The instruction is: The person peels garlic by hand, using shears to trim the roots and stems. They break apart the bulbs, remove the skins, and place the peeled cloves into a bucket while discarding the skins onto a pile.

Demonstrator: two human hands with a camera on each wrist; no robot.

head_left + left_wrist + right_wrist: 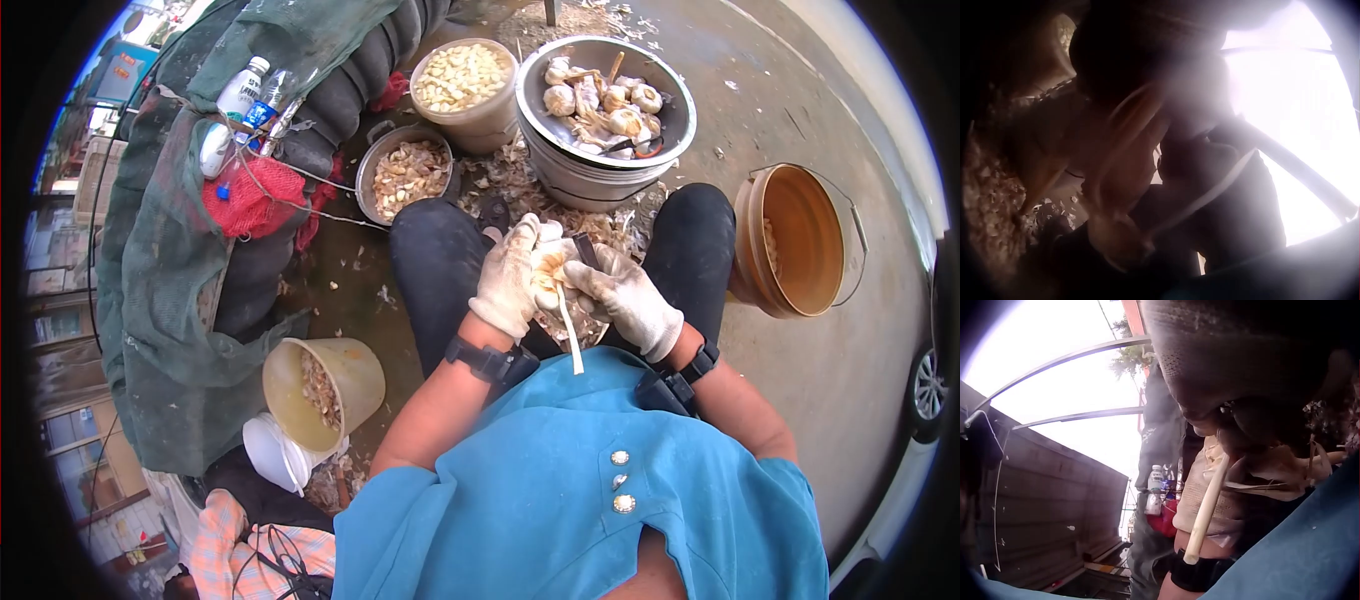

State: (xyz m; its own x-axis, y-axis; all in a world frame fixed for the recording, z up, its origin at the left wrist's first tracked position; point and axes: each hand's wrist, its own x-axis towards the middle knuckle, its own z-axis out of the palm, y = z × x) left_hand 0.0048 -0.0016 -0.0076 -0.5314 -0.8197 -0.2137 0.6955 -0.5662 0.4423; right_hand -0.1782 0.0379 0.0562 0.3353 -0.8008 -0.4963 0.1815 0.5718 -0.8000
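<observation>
Both hands wear off-white gloves and meet above the lap in the head view. The left hand (512, 278) grips a garlic bulb (549, 268) whose pale stalk (571, 330) hangs down toward the blue shirt. Fingers of the right hand (632, 300) curl round a dark-handled tool (587, 252) and meet the bulb's right side; the tool's tip is hidden. In the right wrist view the stalk (1207, 509) slants down below the gloved fingers, with loose papery skin (1272, 481) beside it. The left wrist view is dark, the stalk (1210, 194) crossing it.
A metal bowl (683, 108) of garlic bulbs sits on a bucket beyond the knees. Further left stand a tub of peeled cloves (485, 128) and a pot of cloves and skins (372, 190). One tipped bucket (365, 378) lies left, another bucket (820, 235) right. Skins litter the ground.
</observation>
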